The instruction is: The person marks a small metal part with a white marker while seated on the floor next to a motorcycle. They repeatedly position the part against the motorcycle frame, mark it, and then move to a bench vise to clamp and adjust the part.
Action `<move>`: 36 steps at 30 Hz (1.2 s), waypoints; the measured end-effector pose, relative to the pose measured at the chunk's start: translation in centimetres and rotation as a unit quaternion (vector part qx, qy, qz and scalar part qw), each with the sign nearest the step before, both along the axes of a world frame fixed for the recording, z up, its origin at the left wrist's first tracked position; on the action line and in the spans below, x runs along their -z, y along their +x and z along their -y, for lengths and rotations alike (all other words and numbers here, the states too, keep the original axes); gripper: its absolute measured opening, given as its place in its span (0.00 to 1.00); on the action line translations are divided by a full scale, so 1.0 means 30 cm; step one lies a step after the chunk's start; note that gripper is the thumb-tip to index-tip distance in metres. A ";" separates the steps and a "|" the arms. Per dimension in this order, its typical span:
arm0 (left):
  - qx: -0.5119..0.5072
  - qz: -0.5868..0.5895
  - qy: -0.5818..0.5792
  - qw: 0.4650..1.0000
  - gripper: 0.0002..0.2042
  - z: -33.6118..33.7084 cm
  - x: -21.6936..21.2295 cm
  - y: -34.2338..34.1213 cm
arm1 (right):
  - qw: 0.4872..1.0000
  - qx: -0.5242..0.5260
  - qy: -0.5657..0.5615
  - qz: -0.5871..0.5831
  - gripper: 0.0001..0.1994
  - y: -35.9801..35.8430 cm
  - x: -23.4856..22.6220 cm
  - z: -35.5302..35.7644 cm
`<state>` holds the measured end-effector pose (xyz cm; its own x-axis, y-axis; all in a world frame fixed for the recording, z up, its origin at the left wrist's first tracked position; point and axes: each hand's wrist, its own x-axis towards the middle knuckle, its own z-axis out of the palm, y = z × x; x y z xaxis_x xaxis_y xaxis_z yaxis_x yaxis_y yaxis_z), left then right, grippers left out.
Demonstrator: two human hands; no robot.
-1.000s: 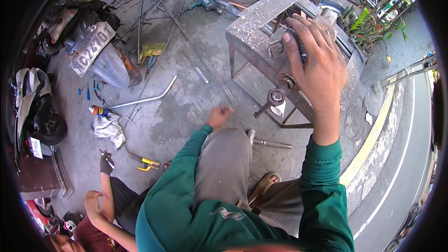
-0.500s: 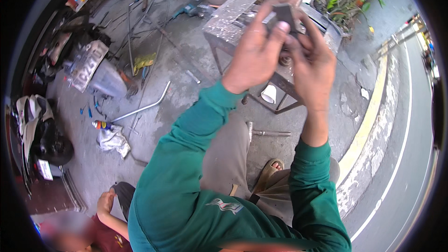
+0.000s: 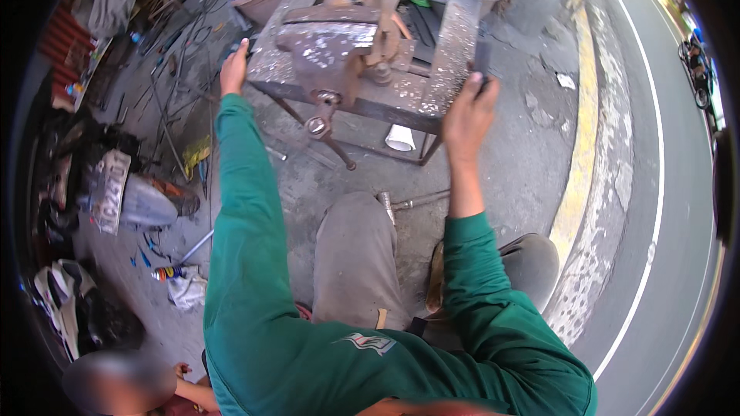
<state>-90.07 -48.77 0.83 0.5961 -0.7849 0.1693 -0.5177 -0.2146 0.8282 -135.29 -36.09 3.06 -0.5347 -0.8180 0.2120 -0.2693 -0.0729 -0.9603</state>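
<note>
A rusty bench vise [image 3: 327, 46] stands on a paint-spattered metal stand [image 3: 451, 54] in front of me, with its handle hanging toward me. My arms are spread to either side of it. My right hand [image 3: 469, 115], at the stand's right corner, grips a dark flat block [image 3: 482, 55], blurred by motion. Beside the stand's left edge is my left hand [image 3: 233, 71], thumb up and fingers mostly turned away. Something dark shows at its fingertips, but I cannot make out what it is.
A white cup [image 3: 400, 138] lies under the stand. A hammer [image 3: 420, 200] rests on the floor by my knee. At left are a motorcycle's rear fender [image 3: 150, 200], a spray can [image 3: 166, 272] and a rag [image 3: 187, 290]. A person [image 3: 193, 394] sits lower left. The road [image 3: 655, 277] runs along the right.
My hands were together in front of the vise, holding a dark block. They have moved apart to the stand's two sides, uncovering the vise. The view has shifted as well.
</note>
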 end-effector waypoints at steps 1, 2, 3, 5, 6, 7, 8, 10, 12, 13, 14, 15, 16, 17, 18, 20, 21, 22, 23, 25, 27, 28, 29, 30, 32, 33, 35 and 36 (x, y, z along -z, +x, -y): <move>0.102 -0.158 0.022 0.982 0.35 0.037 0.007 0.006 | 0.999 0.005 0.026 0.034 0.17 0.024 0.020 -0.011; 0.213 -0.314 0.004 0.925 0.33 0.028 0.020 0.018 | 0.989 0.078 -0.109 -0.061 0.15 0.053 0.044 -0.003; 0.253 -0.407 0.014 0.878 0.27 0.037 0.019 0.015 | 0.956 0.137 -0.213 -0.150 0.13 0.073 0.070 0.011; 0.256 -0.459 0.021 0.850 0.23 -0.002 0.017 -0.002 | 0.954 0.160 -0.234 -0.096 0.11 0.088 0.128 0.049; 0.253 -0.455 0.014 0.854 0.23 -0.028 0.012 -0.021 | 0.952 0.164 -0.250 -0.066 0.10 0.085 0.151 0.076; 0.246 -0.454 0.005 0.856 0.24 -0.060 0.006 -0.041 | 0.949 0.157 -0.266 -0.059 0.10 0.067 0.168 0.115; 0.243 -0.450 0.011 0.859 0.25 -0.078 -0.005 -0.073 | 0.949 0.148 -0.274 -0.052 0.10 0.032 0.177 0.154; 0.196 -0.445 0.058 0.872 0.27 -0.157 -0.006 -0.143 | 0.955 0.135 -0.262 -0.028 0.10 -0.057 0.185 0.192; 0.180 -0.418 0.020 0.890 0.30 -0.227 0.009 -0.249 | 0.959 0.110 -0.262 -0.016 0.11 -0.174 0.146 0.293; 0.140 -0.410 0.018 0.901 0.31 -0.268 0.028 -0.311 | 0.963 0.095 -0.249 -0.024 0.11 -0.227 0.135 0.325; 0.143 -0.399 -0.010 0.906 0.34 -0.311 0.043 -0.374 | 0.962 0.083 -0.255 -0.043 0.11 -0.276 0.123 0.361; 0.121 -0.399 -0.014 0.909 0.34 -0.338 0.046 -0.430 | 0.962 0.071 -0.257 -0.065 0.11 -0.324 0.115 0.397; 0.116 -0.403 -0.020 0.908 0.34 -0.371 0.055 -0.478 | 0.965 0.056 -0.242 -0.082 0.11 -0.365 0.121 0.416; 0.120 -0.403 -0.037 0.907 0.35 -0.391 0.058 -0.520 | 0.964 0.050 -0.244 -0.088 0.11 -0.398 0.125 0.438; 0.096 -0.395 -0.044 0.913 0.35 -0.408 0.063 -0.553 | 0.967 0.038 -0.236 -0.086 0.11 -0.414 0.133 0.459; 0.070 -0.378 -0.044 0.922 0.34 -0.420 0.057 -0.574 | 0.971 0.013 -0.230 -0.057 0.12 -0.428 0.144 0.479; 0.067 -0.376 -0.050 0.923 0.34 -0.411 0.054 -0.574 | 0.974 0.004 -0.226 -0.033 0.12 -0.430 0.142 0.481; 0.079 -0.362 -0.060 0.927 0.33 -0.402 0.055 -0.562 | 0.975 -0.006 -0.223 -0.012 0.13 -0.424 0.132 0.480; 0.077 -0.349 -0.064 0.932 0.33 -0.387 0.061 -0.551 | 0.984 -0.014 -0.176 0.020 0.13 -0.418 0.115 0.467; 0.060 -0.336 -0.051 0.939 0.32 -0.374 0.082 -0.520 | 0.973 -0.072 -0.219 0.021 0.16 -0.406 0.049 0.430; 0.080 -0.311 -0.058 0.945 0.31 -0.369 0.108 -0.504 | 0.956 -0.137 -0.246 0.081 0.15 -0.389 -0.047 0.370; 0.063 -0.294 -0.065 0.951 0.31 -0.372 0.114 -0.500 | 0.934 -0.215 -0.264 0.109 0.15 -0.377 -0.099 0.333; 0.047 -0.284 -0.064 0.955 0.31 -0.375 0.115 -0.499 | 0.910 -0.284 -0.271 0.136 0.15 -0.370 -0.143 0.288; 0.047 -0.180 -0.056 0.981 0.33 -0.383 0.111 -0.496 | 0.862 -0.375 -0.303 0.155 0.14 -0.354 -0.185 0.252; 0.036 -0.066 0.026 0.997 0.35 -0.392 0.084 -0.489 | 0.872 -0.380 -0.261 0.166 0.14 -0.299 -0.258 0.208; 0.037 0.002 0.065 0.997 0.36 -0.386 0.058 -0.484 | 0.859 -0.397 -0.274 0.171 0.15 -0.276 -0.284 0.195; 0.054 0.129 0.171 0.975 0.38 -0.376 0.006 -0.473 | 0.897 -0.344 -0.249 0.128 0.18 -0.232 -0.313 0.191; 0.057 0.187 0.225 0.954 0.39 -0.361 -0.023 -0.469 | 0.905 -0.316 -0.270 0.089 0.19 -0.203 -0.320 0.203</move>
